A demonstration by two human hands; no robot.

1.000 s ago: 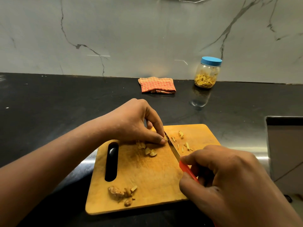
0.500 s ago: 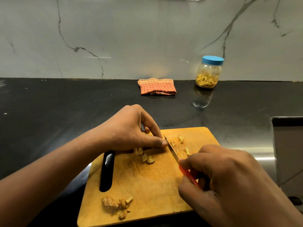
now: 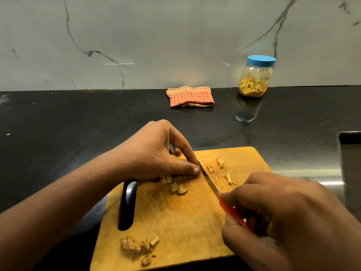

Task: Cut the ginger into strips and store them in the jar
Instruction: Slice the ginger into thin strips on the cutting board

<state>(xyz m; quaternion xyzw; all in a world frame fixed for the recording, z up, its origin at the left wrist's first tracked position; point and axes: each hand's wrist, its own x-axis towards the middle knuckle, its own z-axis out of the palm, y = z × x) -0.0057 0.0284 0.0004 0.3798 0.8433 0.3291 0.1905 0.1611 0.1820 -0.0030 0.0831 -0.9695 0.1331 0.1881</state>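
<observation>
A black desk [image 3: 68,137] ran across the view below a grey marble wall. On it, under both hands, lay a wooden cutting board [image 3: 175,218], its slot handle on the left hand's side.

The left hand [image 3: 156,155] rested on the far half of the board. Its fingers were curled down with the thumb tip beside them, pinching what was most likely a ginger piece, though the fingers almost wholly hid it. The right hand [image 3: 283,218], nearer the viewer, was closed round the red handle of a knife [image 3: 210,180]. The blade slanted up to the left thumb tip, touching it or just beside it.

Well beyond the right hand, against the wall, stood a clear jar [image 3: 256,81]. Its blue lid [image 3: 260,60] was on, and yellow strips filled the bottom part. A folded orange checked cloth [image 3: 190,96] lay well beyond the left hand.

A few thin cut strips [image 3: 227,178] lay on the right hand's side of the blade. Small chunks [image 3: 178,187] sat just below the left thumb. Knobbly uncut lumps [image 3: 134,247] waited at the board's near edge, below the left forearm.

The task looked partway done: some ginger was stored and cutting was under way. The chunks and lumps had yet to be sliced, and the loose strips had yet to go into the closed jar.
</observation>
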